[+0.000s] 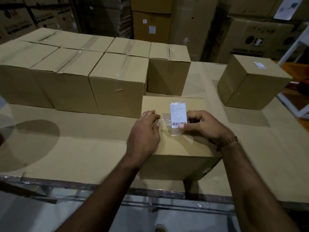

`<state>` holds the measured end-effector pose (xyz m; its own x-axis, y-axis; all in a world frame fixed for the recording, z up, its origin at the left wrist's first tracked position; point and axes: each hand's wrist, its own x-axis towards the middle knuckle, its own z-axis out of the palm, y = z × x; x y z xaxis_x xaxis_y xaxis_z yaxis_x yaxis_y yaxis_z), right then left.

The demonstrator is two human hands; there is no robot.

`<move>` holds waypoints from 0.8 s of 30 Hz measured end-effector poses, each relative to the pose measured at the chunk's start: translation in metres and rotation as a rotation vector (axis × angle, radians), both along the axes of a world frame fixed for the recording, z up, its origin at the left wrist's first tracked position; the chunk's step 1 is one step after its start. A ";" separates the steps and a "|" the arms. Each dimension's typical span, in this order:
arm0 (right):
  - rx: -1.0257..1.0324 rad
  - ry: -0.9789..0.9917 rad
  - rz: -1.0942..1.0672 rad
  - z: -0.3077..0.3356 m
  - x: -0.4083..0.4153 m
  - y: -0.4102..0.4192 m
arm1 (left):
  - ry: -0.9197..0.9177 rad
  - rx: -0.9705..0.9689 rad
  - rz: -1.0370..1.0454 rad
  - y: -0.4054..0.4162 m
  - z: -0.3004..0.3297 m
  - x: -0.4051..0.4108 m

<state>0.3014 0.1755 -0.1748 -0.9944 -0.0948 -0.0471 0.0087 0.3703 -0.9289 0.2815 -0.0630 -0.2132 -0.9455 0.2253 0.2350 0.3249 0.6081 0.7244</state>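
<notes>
A closed cardboard box stands in front of me on a cardboard-covered table. On its top lies a white barcode label in a clear plastic sleeve. My right hand pinches the sleeve's lower right edge, thumb on the barcode end. My left hand rests on the box top left of the label and pinches a strip of clear tape that runs to the sleeve. A beaded bracelet sits on my right wrist.
A block of several taped cardboard boxes fills the table's back left. One separate box with a label on top stands at the right. Taller stacked cartons line the background. A white frame borders the table's right.
</notes>
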 end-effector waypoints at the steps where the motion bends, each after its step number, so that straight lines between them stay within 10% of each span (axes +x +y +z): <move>1: -0.052 -0.033 0.010 0.003 0.001 0.000 | 0.000 -0.003 -0.001 0.000 0.000 0.000; 13: -0.045 -0.132 0.076 0.019 0.004 -0.002 | 0.002 -0.032 0.032 0.000 0.003 0.002; 24: 0.083 -0.062 0.113 0.042 -0.011 -0.066 | -0.045 0.409 0.063 -0.044 0.027 0.002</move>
